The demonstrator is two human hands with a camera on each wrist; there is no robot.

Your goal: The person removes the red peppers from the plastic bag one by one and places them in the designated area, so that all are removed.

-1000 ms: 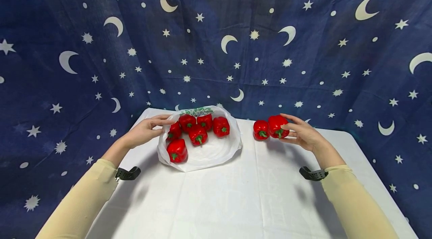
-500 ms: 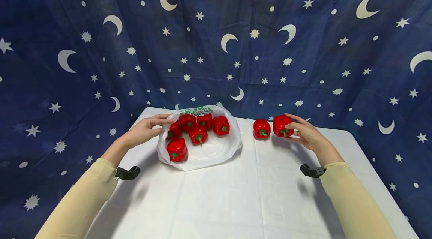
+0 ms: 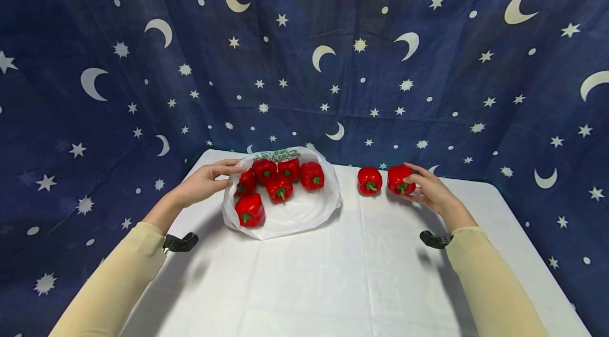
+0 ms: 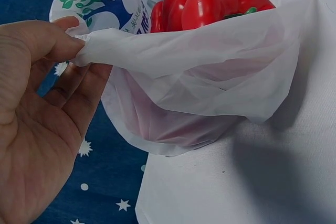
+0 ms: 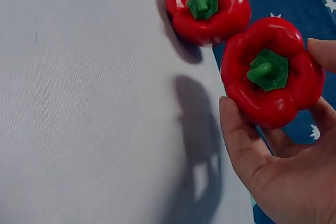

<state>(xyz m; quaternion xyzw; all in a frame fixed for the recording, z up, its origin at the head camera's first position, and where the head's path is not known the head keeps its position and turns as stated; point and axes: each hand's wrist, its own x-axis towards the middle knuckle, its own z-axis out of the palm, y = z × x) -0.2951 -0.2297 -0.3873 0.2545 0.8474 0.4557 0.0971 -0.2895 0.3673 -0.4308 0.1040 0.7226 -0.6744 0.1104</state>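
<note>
On my feeds, I have the left arm (image 3: 114,279) and right arm (image 3: 490,279) reaching forward, well apart. My left grip (image 3: 203,184) pinches between thumb (image 4: 58,48) and fingertip (image 4: 66,22); my right grip (image 3: 435,190) holds with curved fingers (image 5: 239,142), angled inward.

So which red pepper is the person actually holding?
The rightmost pepper: the right hand grips it; its neighbour sits unheld, and the others lie in the bag.

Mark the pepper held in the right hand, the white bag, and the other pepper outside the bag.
Held pepper (image 5: 272,72): right wrist view, on its green stem cap.
White bag (image 4: 184,77): left wrist view, on its side wall.
Other pepper (image 3: 369,178): head view, on its red body above the stem.
</note>
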